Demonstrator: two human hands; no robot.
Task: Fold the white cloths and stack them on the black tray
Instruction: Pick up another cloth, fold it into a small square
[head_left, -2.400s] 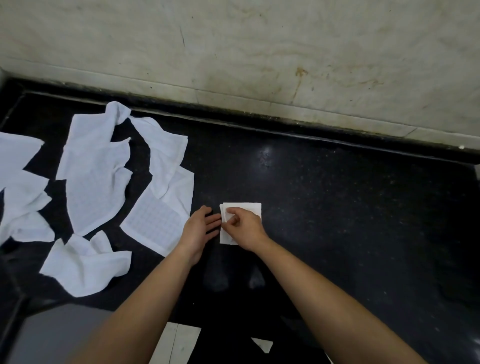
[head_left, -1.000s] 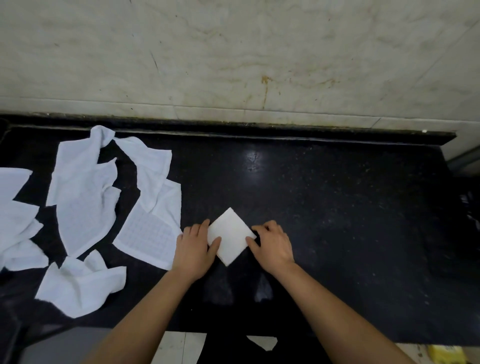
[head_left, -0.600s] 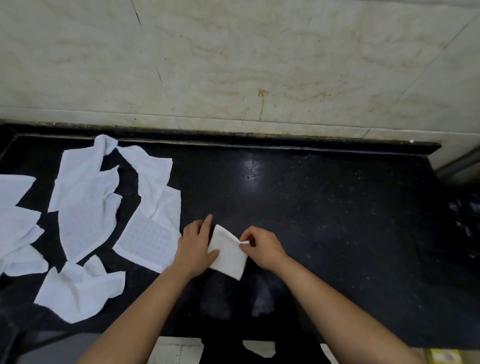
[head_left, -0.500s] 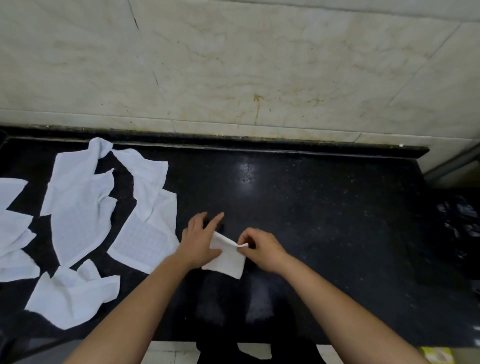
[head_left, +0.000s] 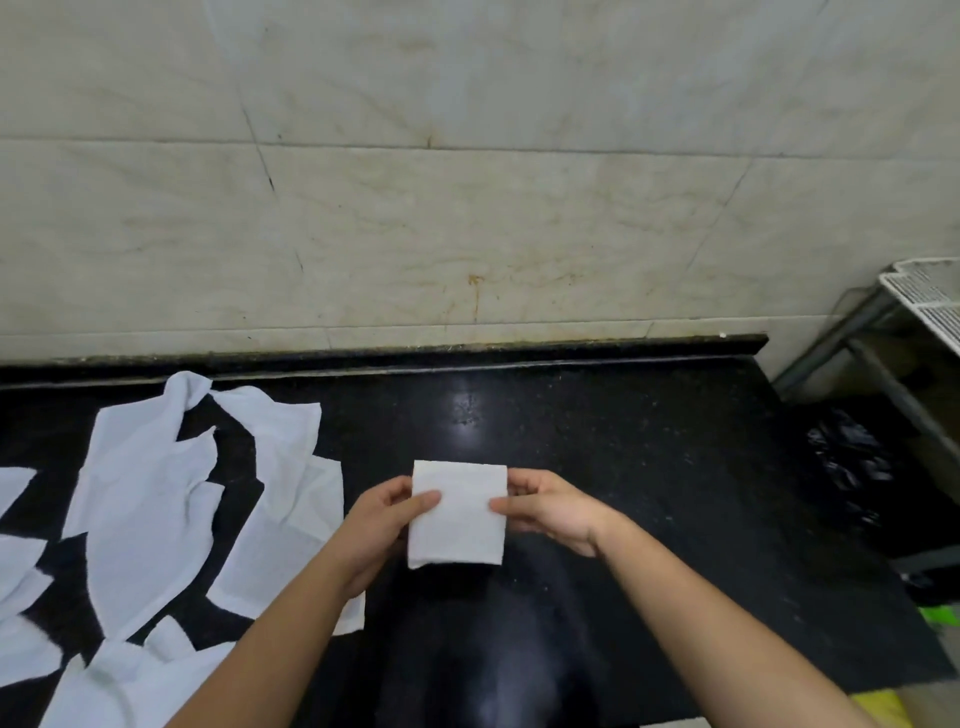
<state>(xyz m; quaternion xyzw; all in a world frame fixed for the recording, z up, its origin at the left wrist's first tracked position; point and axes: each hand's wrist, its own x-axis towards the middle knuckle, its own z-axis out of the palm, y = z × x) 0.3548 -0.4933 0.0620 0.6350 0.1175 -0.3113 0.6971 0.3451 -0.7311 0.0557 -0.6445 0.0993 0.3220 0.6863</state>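
Head view: unfolded cloths (head_left: 150, 499) lie spread at left, awaiting their turn. The left hand (head_left: 382, 525) pinches one side edge of the folded cloth (head_left: 460, 514) and the right hand (head_left: 550, 512) the other, thumbs on top, probably so the folds don't spring open in transit. Half a second ago it hung skewed, barely lifted; now it's squared and clear of the counter (head_left: 649, 467), tray not in view.

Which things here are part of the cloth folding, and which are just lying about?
Part of the job: small folded white cloth, pinched by left hand and right hand; loose unfolded white cloths on the black stone counter. No black tray in view.
Lying about: white wire rack; crumpled black plastic bag.
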